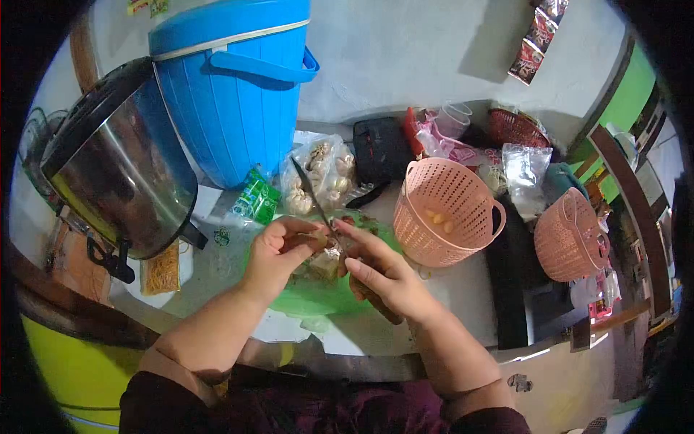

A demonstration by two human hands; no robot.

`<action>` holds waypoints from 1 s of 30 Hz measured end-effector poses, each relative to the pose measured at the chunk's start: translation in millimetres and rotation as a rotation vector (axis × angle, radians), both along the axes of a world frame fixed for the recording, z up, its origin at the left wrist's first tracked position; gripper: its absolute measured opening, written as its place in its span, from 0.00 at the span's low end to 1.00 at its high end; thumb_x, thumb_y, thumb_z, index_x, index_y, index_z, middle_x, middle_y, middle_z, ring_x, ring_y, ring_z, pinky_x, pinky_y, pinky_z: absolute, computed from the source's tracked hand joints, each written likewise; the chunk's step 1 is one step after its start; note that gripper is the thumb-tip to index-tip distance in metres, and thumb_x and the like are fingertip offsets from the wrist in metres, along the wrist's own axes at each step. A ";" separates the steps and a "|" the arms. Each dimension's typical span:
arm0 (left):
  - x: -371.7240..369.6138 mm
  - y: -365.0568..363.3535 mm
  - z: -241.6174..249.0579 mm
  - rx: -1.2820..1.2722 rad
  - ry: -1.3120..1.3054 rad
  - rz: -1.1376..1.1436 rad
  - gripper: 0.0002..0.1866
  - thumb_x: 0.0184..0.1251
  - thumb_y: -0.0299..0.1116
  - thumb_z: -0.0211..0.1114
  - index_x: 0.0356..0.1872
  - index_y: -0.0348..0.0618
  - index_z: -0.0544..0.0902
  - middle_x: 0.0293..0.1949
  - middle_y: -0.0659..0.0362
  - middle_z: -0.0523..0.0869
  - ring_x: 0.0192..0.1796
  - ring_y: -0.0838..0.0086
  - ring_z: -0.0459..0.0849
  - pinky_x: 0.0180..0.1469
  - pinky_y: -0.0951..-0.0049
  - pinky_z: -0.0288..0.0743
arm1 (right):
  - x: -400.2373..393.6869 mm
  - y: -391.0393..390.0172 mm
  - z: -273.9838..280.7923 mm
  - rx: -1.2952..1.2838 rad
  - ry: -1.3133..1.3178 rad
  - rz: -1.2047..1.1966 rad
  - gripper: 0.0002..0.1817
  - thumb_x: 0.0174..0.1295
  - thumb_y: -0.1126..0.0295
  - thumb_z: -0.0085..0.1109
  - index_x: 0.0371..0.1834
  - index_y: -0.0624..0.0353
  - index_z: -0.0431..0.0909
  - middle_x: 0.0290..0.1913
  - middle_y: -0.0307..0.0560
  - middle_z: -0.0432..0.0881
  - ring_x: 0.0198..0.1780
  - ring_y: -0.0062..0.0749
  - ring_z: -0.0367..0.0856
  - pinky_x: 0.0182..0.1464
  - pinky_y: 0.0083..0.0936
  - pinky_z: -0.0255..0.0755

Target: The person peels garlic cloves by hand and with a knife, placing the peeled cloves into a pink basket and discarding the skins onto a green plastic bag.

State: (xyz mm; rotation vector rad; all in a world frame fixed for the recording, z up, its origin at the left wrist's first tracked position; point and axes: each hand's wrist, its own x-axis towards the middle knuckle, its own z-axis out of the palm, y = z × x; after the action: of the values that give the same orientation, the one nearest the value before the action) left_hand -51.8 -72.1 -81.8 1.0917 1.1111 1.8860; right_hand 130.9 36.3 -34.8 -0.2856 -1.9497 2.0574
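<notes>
Gripping a knife (pixel 312 194), the right hand (pixel 387 275) was above the green plastic sheet (pixel 296 300) on the desk (pixel 463 318); its fingers were curled closed around the handle. Blade slanted up and left, its tip overlapping the bag of garlic (pixel 338 173) in view. Left hand (pixel 275 253) was just beside it, thumb and fingertips pinched together on a small brownish piece (pixel 319 241), too blurred to identify. Pink basket (pixel 434 244) stood near the right hand, pale cloves (pixel 438 219) at its bottom. Blue bucket (pixel 231 123) stood behind the left hand.
</notes>
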 end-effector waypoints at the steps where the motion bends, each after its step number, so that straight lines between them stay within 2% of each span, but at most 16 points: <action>1: -1.3 -0.4 -3.7 0.018 -0.001 -0.016 0.13 0.64 0.17 0.61 0.48 0.40 0.79 0.47 0.58 0.85 0.51 0.75 0.83 0.55 0.74 0.77 | 0.3 -0.9 1.9 0.015 -0.015 0.021 0.29 0.71 0.69 0.52 0.75 0.48 0.58 0.42 0.34 0.75 0.32 0.13 0.68 0.32 0.14 0.65; 6: 1.1 -1.2 -3.6 0.020 -0.008 0.013 0.14 0.63 0.13 0.58 0.46 0.39 0.79 0.51 0.56 0.83 0.53 0.72 0.82 0.58 0.72 0.77 | -0.9 0.0 1.3 0.214 -0.034 0.050 0.30 0.71 0.69 0.52 0.75 0.49 0.56 0.50 0.34 0.77 0.31 0.11 0.66 0.31 0.14 0.65; 9: 5.2 -5.5 3.6 -0.042 0.086 0.066 0.17 0.62 0.10 0.55 0.48 0.38 0.79 0.53 0.56 0.83 0.54 0.71 0.82 0.59 0.71 0.77 | -1.1 0.5 0.8 0.138 -0.025 0.083 0.30 0.71 0.69 0.52 0.75 0.49 0.56 0.54 0.33 0.76 0.31 0.11 0.66 0.30 0.14 0.65; 12: 5.9 -2.9 -0.7 0.016 0.110 0.081 0.19 0.61 0.09 0.53 0.49 0.38 0.79 0.54 0.55 0.82 0.55 0.71 0.82 0.59 0.71 0.76 | -1.0 -3.0 -0.6 0.078 -0.021 0.050 0.29 0.71 0.69 0.52 0.75 0.51 0.58 0.38 0.34 0.72 0.31 0.16 0.66 0.33 0.16 0.64; 15: 6.2 -5.2 3.2 -0.031 0.126 0.096 0.18 0.63 0.10 0.54 0.51 0.37 0.79 0.54 0.54 0.82 0.55 0.70 0.81 0.59 0.70 0.76 | -1.1 -5.0 1.6 0.108 -0.054 0.037 0.29 0.71 0.69 0.53 0.74 0.51 0.58 0.38 0.34 0.72 0.32 0.16 0.67 0.33 0.15 0.64; 18: 7.2 -3.9 4.3 -0.001 0.134 0.115 0.17 0.64 0.11 0.55 0.52 0.36 0.79 0.54 0.53 0.82 0.54 0.70 0.82 0.59 0.70 0.77 | -3.4 -2.4 -6.7 0.063 -0.027 0.043 0.29 0.71 0.68 0.53 0.74 0.50 0.58 0.54 0.34 0.75 0.30 0.12 0.66 0.31 0.14 0.65; 24: 3.5 0.0 -6.5 -0.057 -0.020 0.104 0.15 0.64 0.12 0.56 0.51 0.34 0.79 0.48 0.55 0.84 0.50 0.72 0.84 0.56 0.73 0.78 | -2.5 -1.4 -5.0 -0.094 -0.075 0.039 0.28 0.71 0.67 0.52 0.74 0.47 0.60 0.41 0.33 0.75 0.30 0.13 0.66 0.31 0.14 0.64; 30: 5.5 -0.7 -1.6 -0.055 0.017 0.134 0.12 0.65 0.16 0.57 0.47 0.34 0.80 0.50 0.51 0.85 0.51 0.69 0.84 0.54 0.70 0.78 | -3.0 -3.6 -1.2 -0.162 -0.074 0.051 0.28 0.72 0.66 0.52 0.74 0.47 0.60 0.34 0.32 0.74 0.30 0.13 0.66 0.31 0.14 0.64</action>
State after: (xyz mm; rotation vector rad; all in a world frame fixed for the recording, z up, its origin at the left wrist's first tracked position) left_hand -46.3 -72.8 -83.3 1.0264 1.2664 1.9401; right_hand 127.9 32.7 -36.0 -0.3556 -1.8525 2.2725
